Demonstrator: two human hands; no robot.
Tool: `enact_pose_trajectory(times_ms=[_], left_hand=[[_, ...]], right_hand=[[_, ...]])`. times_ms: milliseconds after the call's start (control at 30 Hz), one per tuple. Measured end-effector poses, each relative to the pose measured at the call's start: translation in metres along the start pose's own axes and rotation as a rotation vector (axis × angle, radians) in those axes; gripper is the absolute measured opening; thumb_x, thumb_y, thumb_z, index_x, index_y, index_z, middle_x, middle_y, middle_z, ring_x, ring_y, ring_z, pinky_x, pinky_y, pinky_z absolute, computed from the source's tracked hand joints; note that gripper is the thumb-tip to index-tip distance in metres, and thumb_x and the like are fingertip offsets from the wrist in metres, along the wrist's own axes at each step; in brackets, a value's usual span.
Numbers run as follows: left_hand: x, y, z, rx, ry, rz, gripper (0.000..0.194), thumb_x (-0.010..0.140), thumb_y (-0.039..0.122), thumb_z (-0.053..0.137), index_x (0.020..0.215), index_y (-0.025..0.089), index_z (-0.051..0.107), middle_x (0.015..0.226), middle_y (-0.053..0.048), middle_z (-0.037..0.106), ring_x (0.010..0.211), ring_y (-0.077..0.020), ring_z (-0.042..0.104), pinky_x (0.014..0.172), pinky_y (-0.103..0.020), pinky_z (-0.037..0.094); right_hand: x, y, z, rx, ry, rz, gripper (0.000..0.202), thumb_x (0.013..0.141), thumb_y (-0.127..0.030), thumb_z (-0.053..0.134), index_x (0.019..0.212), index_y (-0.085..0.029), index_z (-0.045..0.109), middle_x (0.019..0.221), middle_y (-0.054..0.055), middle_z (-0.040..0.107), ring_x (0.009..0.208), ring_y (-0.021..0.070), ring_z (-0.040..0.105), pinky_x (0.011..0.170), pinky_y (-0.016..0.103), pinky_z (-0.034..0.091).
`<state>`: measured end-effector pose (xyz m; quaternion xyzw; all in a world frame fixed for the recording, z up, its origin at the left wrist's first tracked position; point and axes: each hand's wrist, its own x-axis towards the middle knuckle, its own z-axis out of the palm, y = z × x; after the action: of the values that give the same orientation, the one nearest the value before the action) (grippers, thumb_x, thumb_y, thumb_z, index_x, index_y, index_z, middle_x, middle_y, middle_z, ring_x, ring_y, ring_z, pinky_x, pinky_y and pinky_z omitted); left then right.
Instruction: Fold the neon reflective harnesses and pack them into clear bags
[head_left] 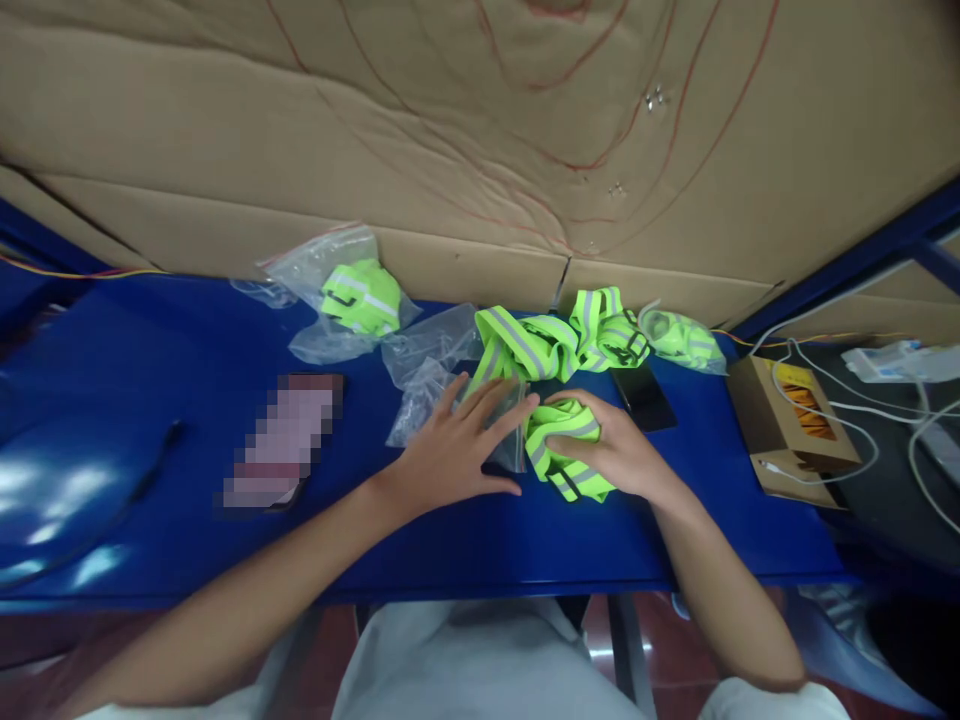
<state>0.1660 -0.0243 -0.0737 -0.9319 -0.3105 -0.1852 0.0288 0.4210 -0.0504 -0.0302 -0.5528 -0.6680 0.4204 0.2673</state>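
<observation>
A blue table (187, 340) ran across the view, backed by a wall of brown cardboard (480, 120) scrawled with red lines. At the far left of the worktop lay a clear bag holding a folded yellow-green band (360, 297), with another empty clear bag (427, 352) just right of it. Toward the far middle, a loose heap of yellow-green reflective bands (559, 340) sprawled, and right of that sat a second bagged band (684, 340). A dark phone (643, 397) lay just beyond the right hand, partly under the heap. A small open carton (791, 425) stood at the right edge of the table, white cables (847, 410) draped over it. A blurred-out patch (281, 440) sat to the left, and a thin dark cord (150, 470) lay further left still.

The right hand (615, 450) was curled around a bunched reflective band (566, 450), fingers clenched over its top, the bundle resting on the table near the middle. Its long axis ran from far left to near right, the near end poking out below the palm. The left hand (461, 440) lay flat and spread, fingers released, pressing on a flat clear bag (504, 425) just left of the bundle; the fingertips nearly met the band.

That bag was hard to make out under the hand, and its mouth could not be told. Much of the held band was hidden by the right fingers. The phone's far end was covered.
</observation>
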Motion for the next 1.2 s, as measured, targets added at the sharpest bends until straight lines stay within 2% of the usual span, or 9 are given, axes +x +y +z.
enact_pose_trajectory(times_ms=[167, 367, 433, 567, 633, 733, 933, 1067, 1200], left_hand=[[0.001, 0.001, 0.000, -0.014, 0.014, 0.006, 0.109, 0.087, 0.070, 0.069, 0.164, 0.008, 0.023, 0.141, -0.021, 0.064, 0.134, -0.0331, 0.059, 0.127, -0.054, 0.025], [0.003, 0.008, -0.010, 0.037, 0.138, 0.217, 0.079, 0.097, 0.052, 0.066, 0.157, 0.009, 0.038, 0.128, -0.017, 0.071, 0.125, -0.0288, 0.064, 0.127, -0.052, 0.025], [0.005, 0.008, -0.007, 0.041, 0.115, 0.228, 0.088, 0.094, 0.054, 0.070, 0.159, 0.008, 0.035, 0.135, -0.020, 0.068, 0.130, -0.0317, 0.061, 0.125, -0.053, 0.029], [0.005, 0.004, 0.003, -0.014, 0.067, 0.217, 0.115, 0.079, 0.069, 0.078, 0.163, 0.009, 0.026, 0.160, -0.029, 0.044, 0.148, -0.0399, 0.044, 0.121, -0.055, 0.036], [0.004, 0.004, 0.005, -0.027, 0.065, 0.230, 0.111, 0.080, 0.061, 0.082, 0.163, 0.012, 0.025, 0.162, -0.027, 0.041, 0.149, -0.0381, 0.043, 0.122, -0.054, 0.035], [0.002, 0.004, 0.001, -0.025, 0.089, 0.261, 0.096, 0.089, 0.046, 0.079, 0.164, 0.019, 0.026, 0.158, -0.020, 0.050, 0.148, -0.0319, 0.048, 0.127, -0.054, 0.028], [0.001, -0.008, -0.005, -0.023, 0.038, 0.210, 0.110, 0.083, 0.059, 0.079, 0.167, 0.020, 0.019, 0.169, -0.020, 0.034, 0.158, -0.0328, 0.033, 0.133, -0.058, 0.011], [0.003, -0.016, 0.005, -0.038, -0.009, 0.143, 0.109, 0.087, 0.064, 0.073, 0.167, 0.014, 0.020, 0.171, -0.019, 0.030, 0.161, -0.0344, 0.025, 0.133, -0.060, 0.007], [0.004, -0.018, 0.012, -0.051, 0.001, 0.110, 0.070, 0.104, 0.041, 0.056, 0.163, 0.014, 0.031, 0.168, -0.016, 0.038, 0.158, -0.0289, 0.034, 0.133, -0.057, 0.010]], right_hand=[[-0.001, 0.003, 0.011, -0.091, -0.115, 0.074, 0.051, 0.084, -0.047, 0.078, 0.126, -0.025, 0.058, 0.118, 0.002, 0.073, 0.107, 0.0252, 0.070, 0.089, 0.035, 0.050], [-0.003, 0.001, 0.016, -0.102, -0.088, 0.167, 0.053, 0.077, -0.051, 0.082, 0.111, -0.024, 0.052, 0.089, -0.003, 0.070, 0.083, 0.0204, 0.068, 0.068, 0.028, 0.046], [-0.003, 0.001, 0.018, -0.070, -0.074, 0.148, 0.051, 0.075, -0.051, 0.084, 0.107, -0.023, 0.055, 0.090, -0.003, 0.071, 0.084, 0.0202, 0.067, 0.071, 0.029, 0.047], [-0.001, 0.002, 0.024, -0.022, -0.068, 0.062, 0.040, 0.077, -0.046, 0.083, 0.103, -0.022, 0.066, 0.098, -0.002, 0.074, 0.092, 0.0214, 0.069, 0.082, 0.031, 0.049], [-0.001, 0.003, 0.026, -0.012, -0.053, 0.005, 0.035, 0.082, -0.041, 0.078, 0.110, -0.022, 0.067, 0.107, 0.000, 0.075, 0.099, 0.0225, 0.070, 0.088, 0.033, 0.050], [-0.002, 0.005, 0.027, -0.067, -0.015, -0.040, 0.038, 0.088, -0.034, 0.069, 0.124, -0.023, 0.061, 0.125, 0.004, 0.073, 0.113, 0.0249, 0.068, 0.093, 0.035, 0.049], [-0.001, 0.008, 0.023, -0.192, 0.084, 0.121, 0.056, 0.086, -0.045, 0.071, 0.130, -0.022, 0.046, 0.111, 0.007, 0.071, 0.090, 0.0238, 0.070, 0.074, 0.034, 0.052], [0.001, 0.009, 0.025, -0.280, 0.153, 0.015, 0.046, 0.086, -0.041, 0.072, 0.124, -0.022, 0.054, 0.116, 0.008, 0.069, 0.103, 0.0260, 0.069, 0.092, 0.040, 0.054], [0.002, 0.012, 0.025, -0.414, 0.333, -0.181, 0.040, 0.092, -0.036, 0.068, 0.129, -0.021, 0.062, 0.133, 0.015, 0.061, 0.130, 0.0298, 0.059, 0.114, 0.046, 0.046]])
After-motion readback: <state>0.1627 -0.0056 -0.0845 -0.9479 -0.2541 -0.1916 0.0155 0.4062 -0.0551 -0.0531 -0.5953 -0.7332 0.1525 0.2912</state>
